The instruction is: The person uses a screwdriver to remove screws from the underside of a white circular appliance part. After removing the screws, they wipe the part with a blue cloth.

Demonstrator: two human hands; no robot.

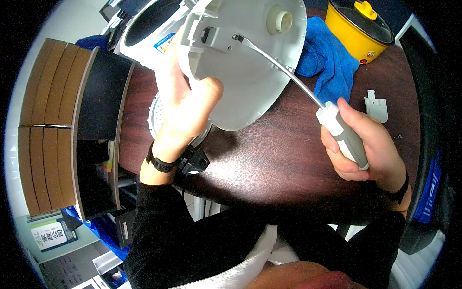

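My left hand point(187, 108) grips the edge of a white, rounded plastic cover point(260, 89), raised above the table with its hollow inner side showing. A short round tube point(280, 20) stands out from that inner side. My right hand point(370, 139) is wrapped round the grey and white handle of a screwdriver point(300, 83). Its long metal shaft slants up to the left. The tip meets the cover beside a small raised bracket point(216, 39); whether it sits in a screw is too small to tell.
Behind my left hand stand a white appliance body point(139, 36) and a perforated white disc point(155, 115). At right are a blue cloth point(327, 62), a yellow pot point(358, 29), a white plastic piece point(376, 107) and tiny parts point(398, 137). Cardboard boxes point(50, 86) stand left.
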